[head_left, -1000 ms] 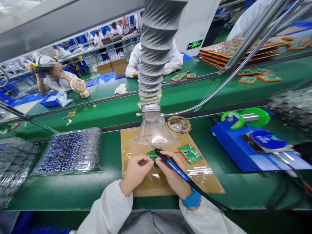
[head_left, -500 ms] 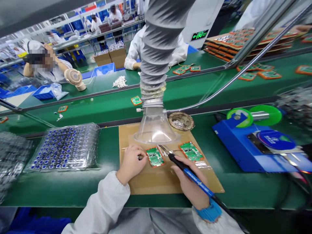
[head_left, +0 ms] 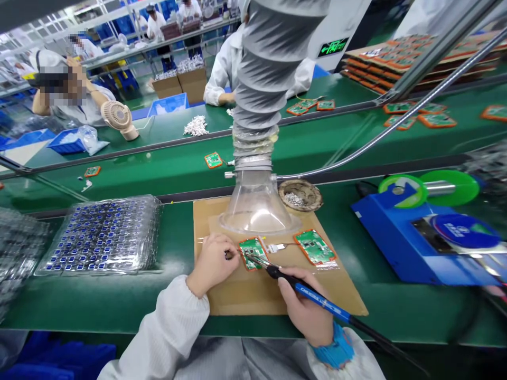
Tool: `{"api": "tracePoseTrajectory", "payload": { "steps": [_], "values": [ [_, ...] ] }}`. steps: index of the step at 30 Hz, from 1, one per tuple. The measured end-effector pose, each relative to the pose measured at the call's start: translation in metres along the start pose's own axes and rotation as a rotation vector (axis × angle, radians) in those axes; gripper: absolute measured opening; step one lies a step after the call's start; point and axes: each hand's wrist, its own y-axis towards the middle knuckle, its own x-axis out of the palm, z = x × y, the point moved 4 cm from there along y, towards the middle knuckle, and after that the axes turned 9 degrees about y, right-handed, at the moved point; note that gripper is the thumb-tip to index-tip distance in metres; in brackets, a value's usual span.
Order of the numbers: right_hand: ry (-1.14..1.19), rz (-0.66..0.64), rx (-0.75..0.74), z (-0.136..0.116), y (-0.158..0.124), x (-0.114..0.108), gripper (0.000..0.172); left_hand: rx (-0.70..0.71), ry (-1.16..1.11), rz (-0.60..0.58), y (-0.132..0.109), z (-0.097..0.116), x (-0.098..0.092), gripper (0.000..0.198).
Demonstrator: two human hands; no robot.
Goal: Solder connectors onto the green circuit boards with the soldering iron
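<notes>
My right hand (head_left: pixel 307 306) grips a blue and black soldering iron (head_left: pixel 322 301) like a pen. The iron's metal tip reaches over the left green circuit board (head_left: pixel 253 254), which has an orange edge and lies on a brown board (head_left: pixel 229 295). At that circuit board's left edge, my left hand (head_left: pixel 214 262) is closed in a pinch; a small dark part shows among its fingers, too small to name. A second green circuit board (head_left: pixel 315 247) lies to the right, with a white connector (head_left: pixel 275 247) on a wire between the two.
A clear extraction hood (head_left: pixel 259 206) hangs just behind the circuit boards. Beside it sits a round dish (head_left: pixel 301 195) with metallic bits. Stacked clear trays (head_left: pixel 103 235) of blue-topped parts stand left; a blue solder-reel machine (head_left: pixel 396 237) stands right. Co-workers sit beyond the green belt (head_left: pixel 170 171).
The soldering iron's tip has moved left, from beside the white connector to over the left circuit board. My left hand keeps its pinch at the circuit board's edge. The camera view has shifted slightly.
</notes>
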Motion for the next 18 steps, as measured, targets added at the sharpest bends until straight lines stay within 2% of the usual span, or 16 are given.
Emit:
{"api": "tracePoseTrajectory", "payload": {
  "steps": [18],
  "values": [
    [-0.022, -0.01, -0.062, -0.013, 0.006, 0.004, 0.006, -0.004, 0.008, -0.042, 0.003, 0.0, -0.001, 0.018]
  ]
}}
